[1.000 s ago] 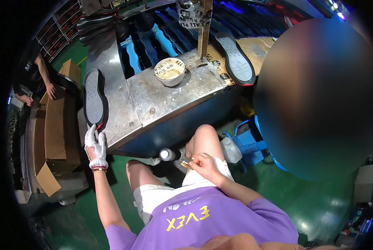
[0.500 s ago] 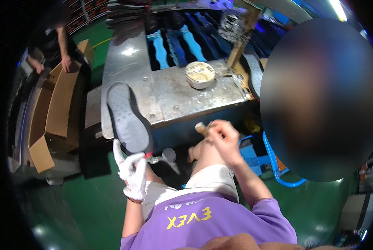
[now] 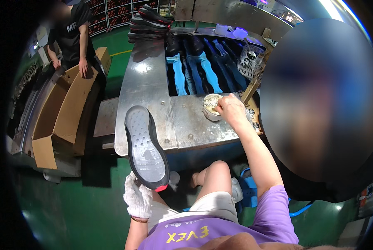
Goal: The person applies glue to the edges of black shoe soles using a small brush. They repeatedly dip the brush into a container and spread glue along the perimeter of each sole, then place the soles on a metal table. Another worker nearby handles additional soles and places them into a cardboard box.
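A shoe sole [image 3: 146, 146] with a grey dimpled inside, black edge and red heel tip is in my left hand [image 3: 137, 198]. That hand wears a white knit glove and grips the heel end, while the toe end reaches over the metal bench. My bare right hand [image 3: 232, 111] is at the rim of a small white tub [image 3: 212, 116] holding pale paste. Its fingers are closed on a small brush, whose working end is mostly hidden by the hand and tub.
The metal bench [image 3: 142, 89] borders a channel with black shoes and blue supports [image 3: 179, 77]. Stacked soles [image 3: 149, 27] lie at its far end. At left, another person [image 3: 76, 39] stands by an open cardboard box [image 3: 76, 104]. A wooden post [image 3: 249, 91] rises at right.
My right hand has moved the brush from above my lap forward to the tub. The sole, still in my left hand, is turned a little. The whole view has shifted.
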### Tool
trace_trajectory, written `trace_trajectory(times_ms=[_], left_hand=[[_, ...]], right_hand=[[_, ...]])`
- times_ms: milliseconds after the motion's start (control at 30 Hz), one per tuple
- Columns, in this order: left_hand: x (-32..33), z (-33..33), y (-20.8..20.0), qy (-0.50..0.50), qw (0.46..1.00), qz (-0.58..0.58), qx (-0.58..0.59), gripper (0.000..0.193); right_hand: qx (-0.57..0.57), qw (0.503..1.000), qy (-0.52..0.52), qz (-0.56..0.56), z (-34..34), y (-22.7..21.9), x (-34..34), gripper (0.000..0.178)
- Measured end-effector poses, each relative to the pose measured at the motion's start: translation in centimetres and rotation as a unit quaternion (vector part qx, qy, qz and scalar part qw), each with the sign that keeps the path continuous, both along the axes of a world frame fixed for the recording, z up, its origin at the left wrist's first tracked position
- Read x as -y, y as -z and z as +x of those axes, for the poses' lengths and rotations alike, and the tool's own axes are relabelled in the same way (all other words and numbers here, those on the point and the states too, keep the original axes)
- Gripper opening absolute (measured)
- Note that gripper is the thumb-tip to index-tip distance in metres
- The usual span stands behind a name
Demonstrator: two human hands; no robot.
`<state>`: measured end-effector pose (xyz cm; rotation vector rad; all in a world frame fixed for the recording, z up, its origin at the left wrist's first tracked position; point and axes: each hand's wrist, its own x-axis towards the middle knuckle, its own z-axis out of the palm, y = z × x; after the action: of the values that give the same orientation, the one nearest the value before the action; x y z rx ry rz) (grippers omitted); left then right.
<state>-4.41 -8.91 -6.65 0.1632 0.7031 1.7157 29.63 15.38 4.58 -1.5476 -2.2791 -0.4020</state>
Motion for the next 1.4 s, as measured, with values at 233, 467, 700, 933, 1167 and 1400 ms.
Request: trace_trajectory(times_ms=[233,467,700,933,1167,1400], left_hand=[[-0.6,-0.1,0.9,0.002,0.999,-0.01,0.038,0.031],[-1.6,0.8,-1.2,0.043,0.993,-0.014,0.109,0.035],[-3.4,1.1,-3.7,0.103,0.978,0.019,0.18,0.042],[-3.1,-0.2,-2.3,0.139,0.945,-0.035,-0.294,0.019],[-2.1,3.8,-4.9,-0.068,0.955,0.018,-0.289,0.046],[-1.3,6.0,-5.1,-0.148,0.933,0.035,-0.327,0.038]], right_hand=[[0.074,0.997,-0.011,-0.021,0.4,2.4,-2.2,0.018],[0.089,0.995,-0.047,0.025,0.9,2.5,-2.3,0.013],[0.025,0.995,-0.094,0.033,0.4,-0.9,-0.3,0.011],[0.015,0.993,-0.091,0.068,1.8,-0.7,2.2,0.005],[-0.172,0.972,-0.087,0.132,-1.8,-1.8,10.0,0.006],[-0.301,0.931,-0.205,0.023,-8.2,0.5,18.6,0.015]])
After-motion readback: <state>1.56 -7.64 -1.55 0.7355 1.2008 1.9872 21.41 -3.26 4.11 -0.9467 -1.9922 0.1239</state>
